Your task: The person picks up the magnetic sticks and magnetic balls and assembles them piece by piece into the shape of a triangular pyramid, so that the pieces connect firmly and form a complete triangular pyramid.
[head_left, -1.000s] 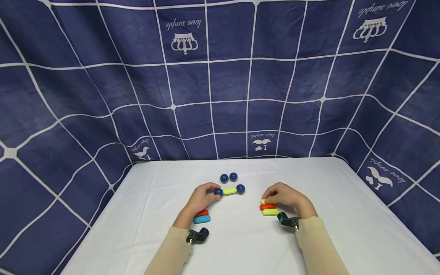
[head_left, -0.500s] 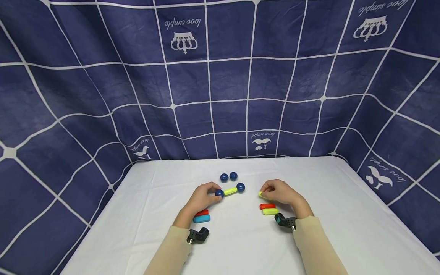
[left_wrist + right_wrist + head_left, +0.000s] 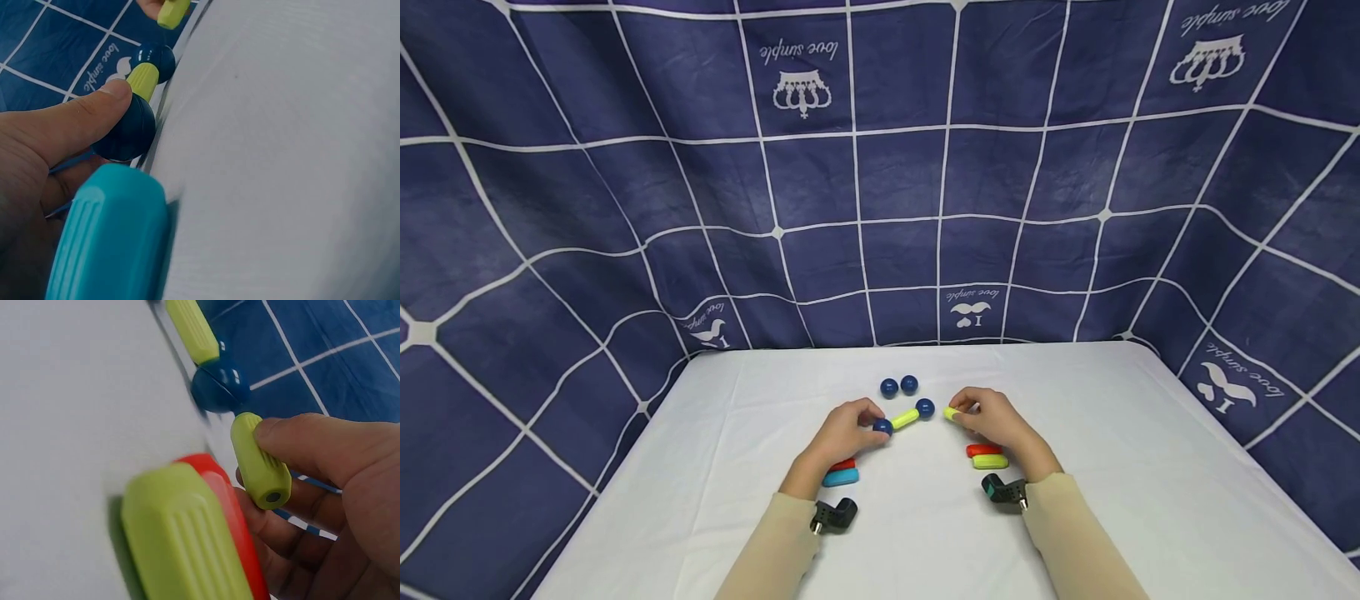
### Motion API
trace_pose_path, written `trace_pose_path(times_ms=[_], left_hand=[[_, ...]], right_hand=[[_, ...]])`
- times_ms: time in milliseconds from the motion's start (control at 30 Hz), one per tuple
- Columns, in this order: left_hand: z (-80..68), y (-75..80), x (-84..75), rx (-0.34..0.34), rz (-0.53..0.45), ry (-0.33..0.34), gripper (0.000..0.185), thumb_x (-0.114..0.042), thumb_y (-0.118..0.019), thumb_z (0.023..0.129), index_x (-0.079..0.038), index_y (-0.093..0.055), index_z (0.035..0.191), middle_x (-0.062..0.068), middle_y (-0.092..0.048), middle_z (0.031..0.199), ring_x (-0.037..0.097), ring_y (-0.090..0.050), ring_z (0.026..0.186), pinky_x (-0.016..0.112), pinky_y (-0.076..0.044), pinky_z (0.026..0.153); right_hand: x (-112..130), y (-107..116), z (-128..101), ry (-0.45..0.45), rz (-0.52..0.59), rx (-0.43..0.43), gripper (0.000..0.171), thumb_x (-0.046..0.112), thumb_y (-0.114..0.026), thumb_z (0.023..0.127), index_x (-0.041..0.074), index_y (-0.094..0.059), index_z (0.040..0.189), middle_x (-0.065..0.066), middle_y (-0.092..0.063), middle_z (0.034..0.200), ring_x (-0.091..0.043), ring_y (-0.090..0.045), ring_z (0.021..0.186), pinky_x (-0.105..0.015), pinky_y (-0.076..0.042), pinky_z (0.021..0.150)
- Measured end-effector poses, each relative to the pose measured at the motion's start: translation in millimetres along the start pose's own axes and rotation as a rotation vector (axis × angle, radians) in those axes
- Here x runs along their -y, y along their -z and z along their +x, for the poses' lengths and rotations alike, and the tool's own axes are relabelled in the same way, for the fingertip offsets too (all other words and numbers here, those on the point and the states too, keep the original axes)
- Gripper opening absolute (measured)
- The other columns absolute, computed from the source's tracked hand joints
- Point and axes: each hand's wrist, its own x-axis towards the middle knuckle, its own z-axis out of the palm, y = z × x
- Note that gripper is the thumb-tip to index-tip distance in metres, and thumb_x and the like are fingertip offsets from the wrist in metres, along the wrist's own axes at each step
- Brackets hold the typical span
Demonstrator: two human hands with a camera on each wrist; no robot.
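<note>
A person in cream sleeves works at a white counter (image 3: 1112, 467) set against a navy grid-patterned cloth backdrop (image 3: 625, 167). The left hand (image 3: 842, 432) pinches one dark blue ball (image 3: 883, 427), thumb pressed on top, at the near end of a yellow-green rod (image 3: 905, 417) whose far end carries a second blue ball (image 3: 925, 407); the assembled piece sits just above the counter near its middle, tilted up toward the right. The right hand (image 3: 996, 419) has its thumb and curled fingers closed around a separate yellow-green stick (image 3: 952, 413), its free tip held just beside the second ball; whether the two touch cannot be told. Below the right hand, a red bar (image 3: 982, 450) and a yellow-green bar (image 3: 991, 462) lie side by side on the counter. By the left wrist lie a red piece (image 3: 842, 464) and a turquoise piece (image 3: 840, 477), touching each other. Two loose blue balls (image 3: 899, 386) rest together farther back on the counter.
</note>
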Motion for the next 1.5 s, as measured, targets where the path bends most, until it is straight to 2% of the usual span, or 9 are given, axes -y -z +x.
trace_pose_path(times_ms=[200,467,633,833,1200,1333,1500], left_hand=[[-0.2,-0.6,-1.2,0.019,0.006,-0.025,0.029,-0.031,-0.084,0.081,-0.025,-0.071,0.106,-0.006,-0.071,0.099,0.014,-0.063,0.097,0.041,-0.052,0.093],[-0.8,-0.9,-4.6,0.048,0.012,-0.016,0.026,-0.033,-0.085,0.079,-0.027,-0.071,0.101,-0.008,-0.068,0.096,0.013,-0.060,0.093,0.040,-0.051,0.092],[-0.6,-1.9,-4.8,0.058,0.022,-0.013,0.027,-0.034,-0.085,0.079,-0.027,-0.071,0.100,-0.009,-0.066,0.093,0.012,-0.058,0.091,0.037,-0.050,0.090],[-1.3,-1.5,-7.4,0.066,0.032,-0.052,0.027,-0.035,-0.086,0.077,-0.026,-0.071,0.097,-0.009,-0.067,0.090,0.010,-0.059,0.088,0.034,-0.050,0.087],[-1.6,-2.0,-9.5,0.091,0.078,-0.090,0.030,-0.038,-0.088,0.074,-0.026,-0.067,0.093,-0.012,-0.065,0.087,0.009,-0.058,0.089,0.038,-0.045,0.090],[-2.1,-1.0,-10.8,0.110,0.068,-0.102,0.029,-0.041,-0.085,0.077,-0.026,-0.067,0.093,-0.012,-0.066,0.086,0.009,-0.058,0.090,0.040,-0.042,0.093],[-2.7,-0.4,-12.5,0.092,-0.016,-0.086,0.018,-0.035,-0.076,0.089,-0.021,-0.067,0.097,-0.008,-0.069,0.088,0.008,-0.062,0.087,0.036,-0.048,0.088]], right_hand=[[6,-10,3,0.026,-0.035,-0.007,0.010,0.012,-0.074,0.088,0.016,-0.070,0.096,-0.001,-0.067,0.089,-0.014,-0.057,0.071,-0.026,-0.050,0.063],[11,-14,3,0.029,-0.033,-0.046,0.011,0.011,-0.074,0.087,0.015,-0.069,0.096,-0.001,-0.067,0.089,-0.014,-0.055,0.070,-0.025,-0.048,0.062],[13,-16,3,0.014,0.007,-0.037,0.011,0.010,-0.074,0.088,0.013,-0.069,0.097,-0.003,-0.067,0.089,-0.014,-0.057,0.064,-0.025,-0.050,0.056],[18,-20,3,0.010,0.072,-0.015,0.013,0.011,-0.074,0.088,0.010,-0.068,0.099,-0.004,-0.066,0.087,-0.013,-0.062,0.060,-0.026,-0.054,0.054],[19,-26,5,0.010,0.031,-0.026,0.017,0.014,-0.076,0.088,0.013,-0.068,0.103,-0.003,-0.067,0.092,-0.013,-0.060,0.059,-0.025,-0.052,0.053],[18,-27,6,0.016,-0.016,-0.043,0.018,0.015,-0.076,0.087,0.017,-0.070,0.104,-0.001,-0.069,0.097,-0.012,-0.057,0.067,-0.024,-0.050,0.060],[18,-27,6,0.050,-0.049,-0.040,0.019,0.012,-0.074,0.088,0.019,-0.071,0.106,0.000,-0.071,0.102,-0.013,-0.057,0.081,-0.028,-0.048,0.076]])
